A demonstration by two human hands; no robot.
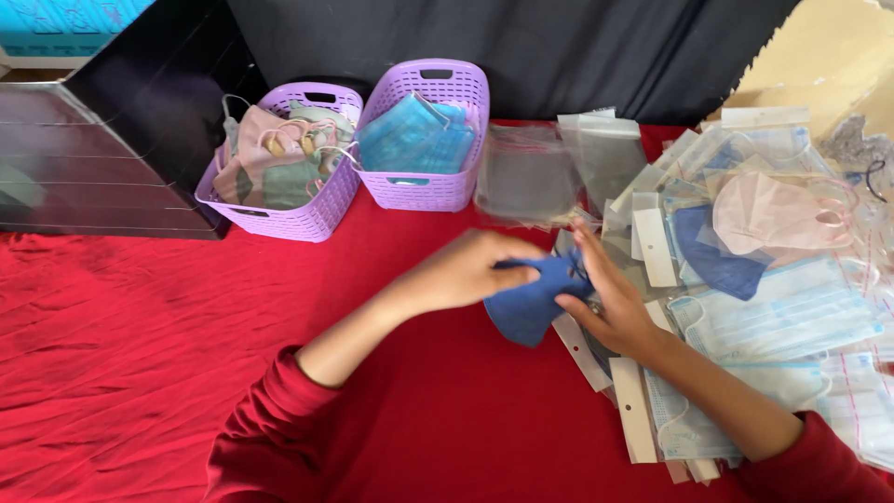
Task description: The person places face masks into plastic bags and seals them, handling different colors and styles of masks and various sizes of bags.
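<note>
1. Hands meet over the red cloth (pixel 140 307) that covers the bench: the left hand (pixel 470 270) and the right hand (pixel 610 298) both have hold of a dark blue mask (pixel 531 303).
2. Left grip: fingers curled shut over the mask's upper edge. Right grip: fingers laid fairly flat along its right side, thumb pressing in, so it is closed on the fabric only loosely.
3. The mask sits just in front of the person, between the two hands, its lower part hanging free close above the cloth. It touches the near edge of a heap of packaged masks (pixel 782 307) and clear sleeves (pixel 531 177) on the right.
4. Two purple baskets stand at the back, well apart from the hands: one (pixel 317 214) with pink and green masks, one (pixel 433 191) with light blue ones.
5. Risks, as I judge them: the loose right hold could let the soft fabric slip; an ear loop may snag on the white header strips (pixel 582 349) just beneath; the right forearm lies over the slippery heap and could push packets off the bench edge.
</note>
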